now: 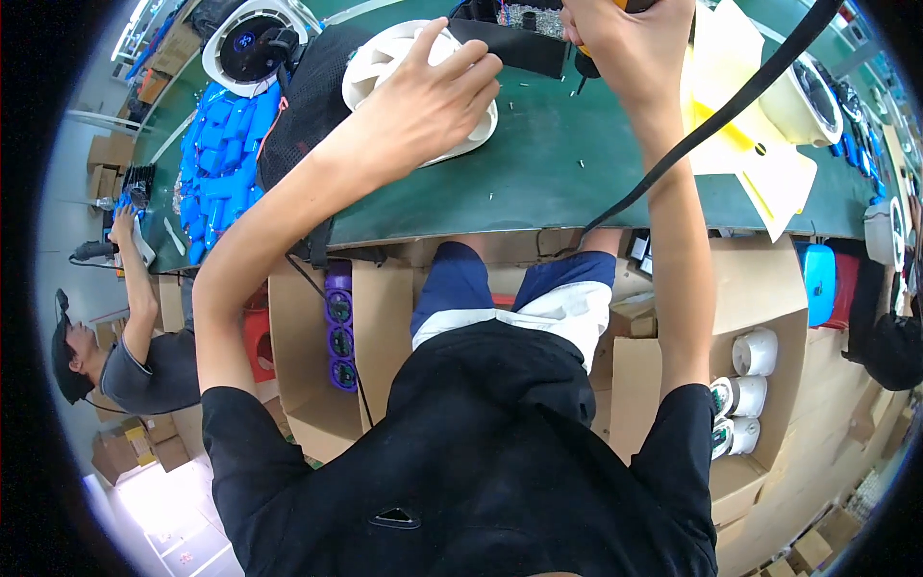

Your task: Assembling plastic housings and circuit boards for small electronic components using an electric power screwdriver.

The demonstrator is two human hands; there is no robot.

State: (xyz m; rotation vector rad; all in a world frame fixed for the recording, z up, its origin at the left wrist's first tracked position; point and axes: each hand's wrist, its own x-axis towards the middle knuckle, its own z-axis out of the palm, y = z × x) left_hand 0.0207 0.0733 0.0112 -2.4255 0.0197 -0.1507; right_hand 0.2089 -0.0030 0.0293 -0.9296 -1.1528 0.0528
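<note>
My left hand (423, 111) lies over a white round plastic housing (461, 142) on the green table, its fingers stretched and apart. Part of the housing is hidden beneath that hand. Up at the top edge, my right hand (630, 48) is closed around an electric screwdriver (585, 63) with a dark nose and an orange-yellow body. Its thin bit points down at the table, to the right of the housing and apart from it. The upper part of the tool is cut off by the picture's edge. Several small screws (582, 163) lie scattered on the tabletop.
A black tray (519, 48) holding small metal parts stands between my hands. Blue wrapped pieces (219, 144) are heaped at left, beside black mesh fabric (303, 120). Yellow sheets (731, 125) and a black cable (711, 135) lie right. Open cartons (312, 413) stand below; a co-worker (144, 365) sits left.
</note>
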